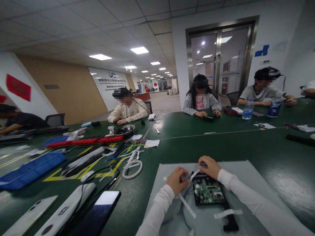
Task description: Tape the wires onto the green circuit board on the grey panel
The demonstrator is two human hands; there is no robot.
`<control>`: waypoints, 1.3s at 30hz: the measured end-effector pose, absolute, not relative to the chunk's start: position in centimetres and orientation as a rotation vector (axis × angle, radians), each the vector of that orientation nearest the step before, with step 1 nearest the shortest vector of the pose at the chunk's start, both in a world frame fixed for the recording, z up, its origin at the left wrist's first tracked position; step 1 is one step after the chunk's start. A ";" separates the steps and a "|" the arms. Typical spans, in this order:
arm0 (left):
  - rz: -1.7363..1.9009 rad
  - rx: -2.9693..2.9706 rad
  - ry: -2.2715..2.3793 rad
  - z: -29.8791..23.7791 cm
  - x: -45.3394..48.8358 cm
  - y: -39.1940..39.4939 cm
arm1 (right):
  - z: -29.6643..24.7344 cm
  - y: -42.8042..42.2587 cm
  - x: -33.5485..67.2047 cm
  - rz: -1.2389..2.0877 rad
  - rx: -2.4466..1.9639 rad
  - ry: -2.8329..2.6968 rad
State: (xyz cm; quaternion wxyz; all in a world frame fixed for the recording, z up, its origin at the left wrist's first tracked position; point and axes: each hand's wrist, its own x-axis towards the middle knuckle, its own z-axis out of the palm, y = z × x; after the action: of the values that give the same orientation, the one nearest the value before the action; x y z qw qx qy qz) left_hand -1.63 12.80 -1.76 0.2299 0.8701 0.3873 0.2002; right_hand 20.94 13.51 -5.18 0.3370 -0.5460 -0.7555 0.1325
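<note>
My left hand [177, 179] is closed in a pinch on the end of a white flat ribbon cable [187, 206] that runs down over a grey metal panel [246, 177]. My right hand [209, 166] is curled with its fingertips on the far edge of a green circuit board [208, 193], near a short white strip. The board sits in a black frame on the panel. Both arms wear white sleeves.
Three people wearing headsets sit across the green table [192, 137]. At the left lie blue trays [29, 170], red strips, coiled white cables [133, 165] and several phones [98, 213]. A water bottle [247, 109] and a can stand at the far right.
</note>
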 end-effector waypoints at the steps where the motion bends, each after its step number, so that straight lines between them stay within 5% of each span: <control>1: 0.555 2.417 1.083 -1.8 -1.5 12.6 | -5.2 13.5 20.9 0.345 -1.428 -1.973; 39: 0.549 2.422 1.038 -1.5 -1.4 12.5 | -4.9 13.4 20.9 0.361 -1.418 -1.952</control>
State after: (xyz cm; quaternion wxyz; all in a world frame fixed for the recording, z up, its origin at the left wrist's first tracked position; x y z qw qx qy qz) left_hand -1.40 12.52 -1.51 0.2230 0.8772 0.3760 0.1988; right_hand 20.90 13.36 -4.94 0.3438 -0.5458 -0.7514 0.1388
